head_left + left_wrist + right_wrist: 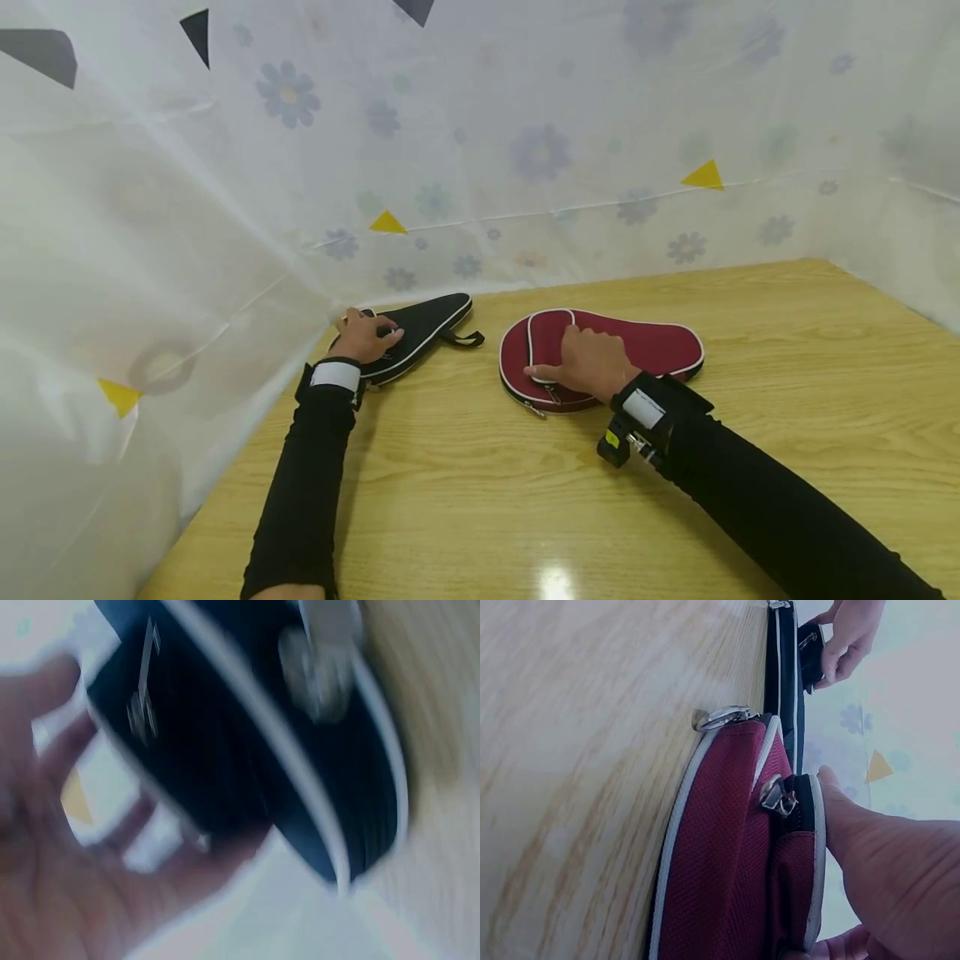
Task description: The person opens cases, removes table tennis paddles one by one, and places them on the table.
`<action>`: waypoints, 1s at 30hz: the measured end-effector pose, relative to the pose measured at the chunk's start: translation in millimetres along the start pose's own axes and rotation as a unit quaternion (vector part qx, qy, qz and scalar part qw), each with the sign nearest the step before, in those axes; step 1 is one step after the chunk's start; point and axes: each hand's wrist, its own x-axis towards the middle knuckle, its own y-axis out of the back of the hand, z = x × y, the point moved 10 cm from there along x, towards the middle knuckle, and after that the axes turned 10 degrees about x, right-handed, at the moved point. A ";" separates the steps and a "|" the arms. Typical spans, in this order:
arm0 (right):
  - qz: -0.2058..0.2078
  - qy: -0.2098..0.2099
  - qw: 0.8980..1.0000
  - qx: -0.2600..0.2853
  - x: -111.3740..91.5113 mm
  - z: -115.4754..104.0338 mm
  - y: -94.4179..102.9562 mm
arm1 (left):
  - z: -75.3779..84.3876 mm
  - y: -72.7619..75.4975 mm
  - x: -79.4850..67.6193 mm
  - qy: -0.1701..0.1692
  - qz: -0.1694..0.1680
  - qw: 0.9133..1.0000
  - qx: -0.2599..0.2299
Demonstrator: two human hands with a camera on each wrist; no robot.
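Observation:
At the back left of the table lies a black table tennis bat case point(431, 321) with white piping and a small front pocket point(808, 656). My left hand point(360, 337) grips that pocket, thumb and fingers curled about its edges; the left wrist view is blurred. To the right lies a dark red case point(645, 346) of the same shape, with white piping. My right hand point(592, 362) holds its raised pocket point(795, 881), the thumb at the end near a zip pull point(777, 796) and the fingers at the opposite edge. Another zip pull point(724, 718) hangs at the red case's rim.
The wooden table point(465, 483) extends in front of both cases. A black strap loop point(463, 338) sticks out from the black case toward the red one. Whitish sheeting with flower prints point(540, 154) stands behind and at the sides, close to the black case.

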 end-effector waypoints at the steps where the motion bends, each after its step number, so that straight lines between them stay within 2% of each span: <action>1: 0.000 0.001 1.000 0.001 -0.1 0.0 -0.3 | 1.6 0.7 0.1 0.011 0.015 1.000 0.000; 5: 0.003 0.000 1.000 -0.001 0.0 1.4 -1.0 | 2.7 3.1 2.0 0.082 0.066 0.994 0.009; 9: 0.006 -0.003 1.000 -0.001 -0.3 2.9 -0.6 | -5.0 2.1 1.0 0.148 0.076 0.986 0.018; 12: 0.007 -0.002 1.000 -0.001 -0.4 2.7 -0.4 | -8.7 0.0 -0.3 0.151 0.068 0.986 0.017; 16: 0.009 0.003 1.000 -0.004 -0.7 2.1 -0.5 | -9.7 -0.9 -2.4 0.116 0.053 0.992 0.006; 19: 0.012 0.005 1.000 -0.003 -0.8 2.6 -0.5 | -12.3 1.8 -2.9 0.114 0.064 0.991 0.001; 22: 0.011 0.006 1.000 0.000 -0.7 2.5 -1.4 | -18.4 2.8 -0.1 0.142 0.095 0.985 0.008; 25: 0.005 0.007 1.000 0.007 -1.1 1.9 -4.1 | -24.5 1.3 1.3 0.182 0.120 0.975 0.035; 28: 0.002 0.010 1.000 0.011 -1.7 0.9 -5.5 | -31.5 -0.6 1.6 0.217 0.133 0.966 0.046; 30: 0.008 0.009 1.000 0.006 -2.5 0.7 -4.2 | -34.7 -1.1 2.9 0.229 0.132 0.963 0.043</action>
